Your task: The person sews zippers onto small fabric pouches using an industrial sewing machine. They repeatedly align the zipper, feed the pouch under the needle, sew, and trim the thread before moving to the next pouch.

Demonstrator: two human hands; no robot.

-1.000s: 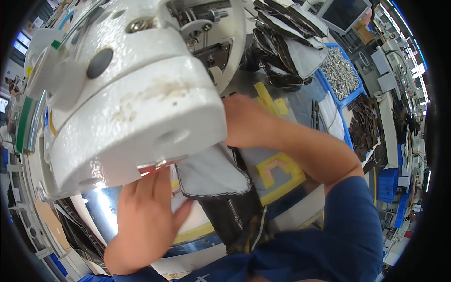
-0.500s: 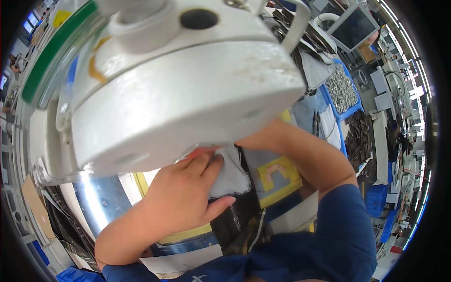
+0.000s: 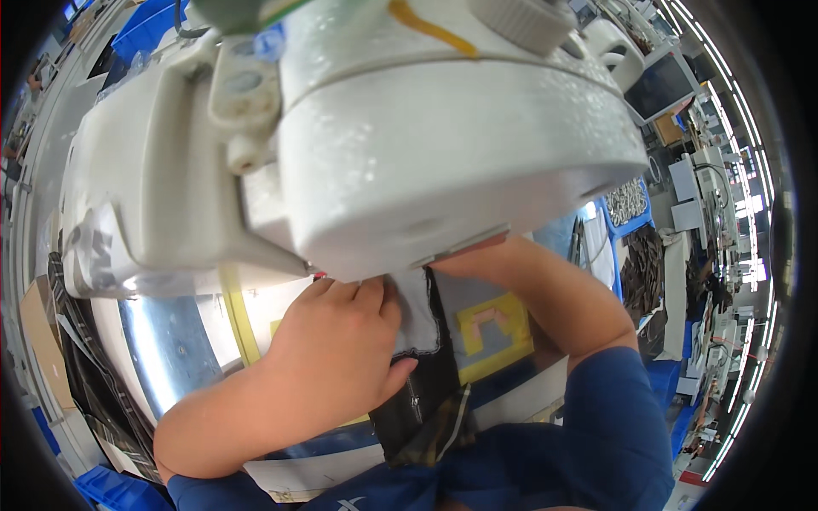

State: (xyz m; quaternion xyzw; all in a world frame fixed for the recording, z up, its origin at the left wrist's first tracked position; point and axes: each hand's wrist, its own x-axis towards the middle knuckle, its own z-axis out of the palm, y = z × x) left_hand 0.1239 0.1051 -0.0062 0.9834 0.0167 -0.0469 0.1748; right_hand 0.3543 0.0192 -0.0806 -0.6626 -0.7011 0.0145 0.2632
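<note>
A white sewing machine head [image 3: 460,153] hangs over the work and covers part of it. Beneath it lies a dark strip of cloth [image 3: 400,409] with a light grey fabric piece [image 3: 417,328] on top, whose edge looks overcast. My left hand [image 3: 345,336] rests on the cloth from the left, palm down, thumb spread away from the other fingers; its fingertips reach under the machine's rim. From the right comes my right hand [image 3: 481,258], at the far end of the grey piece. Most of its fingers are hidden behind the machine head.
Yellow tape [image 3: 498,366] marks the work surface right of the cloth. Farther right stand a blue bin of small metal parts [image 3: 626,203] and a heap of dark pieces [image 3: 643,272]. Dark fabric [image 3: 94,366] hangs at the left, above a blue crate [image 3: 119,490].
The view has shifted, so the machine head sits farther right in the picture and more of its body shows at left. Both hands stay at the cloth in nearly the same pose.
</note>
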